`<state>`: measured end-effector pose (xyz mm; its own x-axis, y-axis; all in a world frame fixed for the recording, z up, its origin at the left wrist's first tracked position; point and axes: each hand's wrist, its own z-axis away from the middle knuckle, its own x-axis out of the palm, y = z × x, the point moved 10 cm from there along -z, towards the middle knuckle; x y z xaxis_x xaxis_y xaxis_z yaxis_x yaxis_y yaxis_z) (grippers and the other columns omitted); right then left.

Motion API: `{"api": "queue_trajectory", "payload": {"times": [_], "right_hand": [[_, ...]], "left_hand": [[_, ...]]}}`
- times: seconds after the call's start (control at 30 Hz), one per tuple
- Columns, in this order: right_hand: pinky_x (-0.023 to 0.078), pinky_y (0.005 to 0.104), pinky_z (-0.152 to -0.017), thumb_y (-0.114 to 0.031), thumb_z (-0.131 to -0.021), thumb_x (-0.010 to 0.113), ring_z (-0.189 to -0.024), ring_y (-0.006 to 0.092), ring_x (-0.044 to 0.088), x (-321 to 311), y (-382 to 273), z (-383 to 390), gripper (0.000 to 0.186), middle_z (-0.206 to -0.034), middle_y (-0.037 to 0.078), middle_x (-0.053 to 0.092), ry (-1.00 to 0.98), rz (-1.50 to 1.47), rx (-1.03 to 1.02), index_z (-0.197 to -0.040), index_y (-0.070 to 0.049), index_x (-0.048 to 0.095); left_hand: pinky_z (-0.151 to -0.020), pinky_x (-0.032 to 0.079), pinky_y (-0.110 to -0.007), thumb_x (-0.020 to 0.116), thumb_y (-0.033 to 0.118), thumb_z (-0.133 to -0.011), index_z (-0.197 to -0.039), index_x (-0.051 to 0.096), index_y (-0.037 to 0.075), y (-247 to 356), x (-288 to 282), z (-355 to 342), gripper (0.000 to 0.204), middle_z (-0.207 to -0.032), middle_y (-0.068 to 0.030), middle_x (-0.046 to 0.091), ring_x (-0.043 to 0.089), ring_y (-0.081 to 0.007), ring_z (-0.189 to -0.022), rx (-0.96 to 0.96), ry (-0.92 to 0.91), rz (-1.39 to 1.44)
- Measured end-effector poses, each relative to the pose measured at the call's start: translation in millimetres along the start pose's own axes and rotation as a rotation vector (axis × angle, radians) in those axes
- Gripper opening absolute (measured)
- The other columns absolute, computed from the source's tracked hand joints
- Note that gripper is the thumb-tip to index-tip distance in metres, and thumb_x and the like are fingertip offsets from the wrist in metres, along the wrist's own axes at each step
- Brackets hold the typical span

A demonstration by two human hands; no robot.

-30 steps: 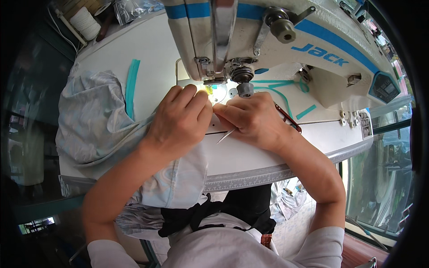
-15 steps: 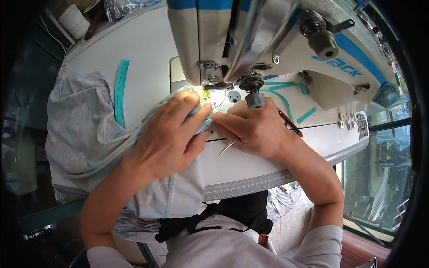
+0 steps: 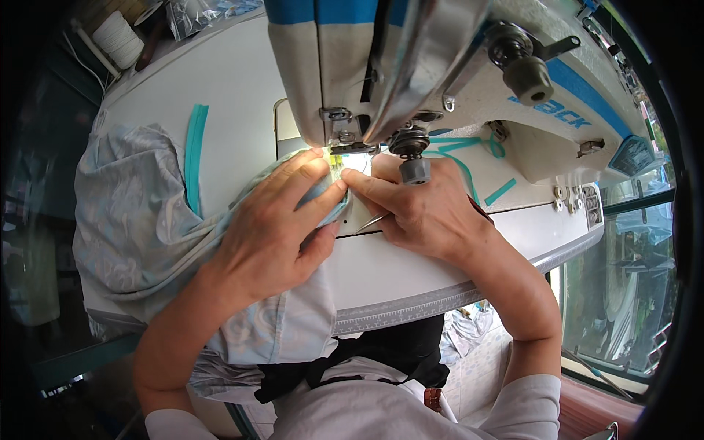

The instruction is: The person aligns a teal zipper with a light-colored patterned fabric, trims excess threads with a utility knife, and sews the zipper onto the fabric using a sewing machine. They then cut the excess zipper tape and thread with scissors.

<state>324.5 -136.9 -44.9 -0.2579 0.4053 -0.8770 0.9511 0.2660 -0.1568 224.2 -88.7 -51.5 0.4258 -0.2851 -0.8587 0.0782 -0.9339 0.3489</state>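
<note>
Pale grey-blue patterned fabric (image 3: 132,213) lies bunched on the left of the sewing table and hangs over its front edge. My left hand (image 3: 275,220) rests on it, fingers stretched out beside the lit presser foot (image 3: 336,163), thumb apart. Fabric shows between finger and thumb. My right hand (image 3: 418,202) is closed around what looks like scissors (image 3: 372,223); a pointed metal blade sticks out below the palm, and most of the tool is hidden. Its index fingertip touches the fabric edge at the foot. Over both hands stands the sewing machine (image 3: 301,73).
A teal zipper strip (image 3: 194,158) lies on the table (image 3: 242,95) at left. Teal ribbon offcuts (image 3: 500,192) are under the machine arm, with small bobbins (image 3: 568,198) at right. A white thread cone (image 3: 117,40) stands at the back left. A ruler strip (image 3: 411,308) edges the front.
My right hand's index finger has moved up and left, closer to the presser foot, and the blade tip has tilted flatter. The left hand stays nearly in place. The view has shifted slightly.
</note>
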Motion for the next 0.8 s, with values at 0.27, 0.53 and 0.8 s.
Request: {"api": "queue_trajectory", "payload": {"times": [0.27,0.53,0.8], "right_hand": [[0.045,0.0395,-0.051,-0.008,-0.079,0.074,-0.064,0.0243,0.062,7.2,3.6,3.9,0.043,-0.079,0.0,0.06,-0.061,0.026,0.006,-0.121,-0.019,0.073],[0.047,0.0395,-0.052,-0.013,-0.079,0.074,-0.063,0.0246,0.062,1.7,-1.7,1.4,0.037,-0.075,0.004,0.062,-0.018,0.033,-0.006,-0.116,-0.017,0.074],[0.048,0.0402,-0.054,-0.013,-0.077,0.074,-0.064,0.0258,0.063,3.3,-2.0,-0.5,0.039,-0.076,0.007,0.064,-0.049,0.038,0.007,-0.116,-0.015,0.074]], "left_hand": [[-0.112,0.043,-0.049,0.07,0.007,-0.081,-0.126,0.066,-0.002,1.6,-2.4,-0.3,0.046,-0.136,-0.021,0.056,0.053,-0.0416,-0.132,0.006,0.003,0.026],[-0.112,0.043,-0.05,0.072,0.005,-0.079,-0.123,0.067,-0.002,0.9,-5.0,0.4,0.044,-0.135,-0.0217,0.056,0.053,-0.0425,-0.131,0.015,0.017,0.051],[-0.111,0.044,-0.05,0.072,0.005,-0.08,-0.121,0.067,-0.002,-2.6,-5.9,0.4,0.043,-0.134,-0.0216,0.056,0.053,-0.0435,-0.13,0.019,0.033,0.062]]}}
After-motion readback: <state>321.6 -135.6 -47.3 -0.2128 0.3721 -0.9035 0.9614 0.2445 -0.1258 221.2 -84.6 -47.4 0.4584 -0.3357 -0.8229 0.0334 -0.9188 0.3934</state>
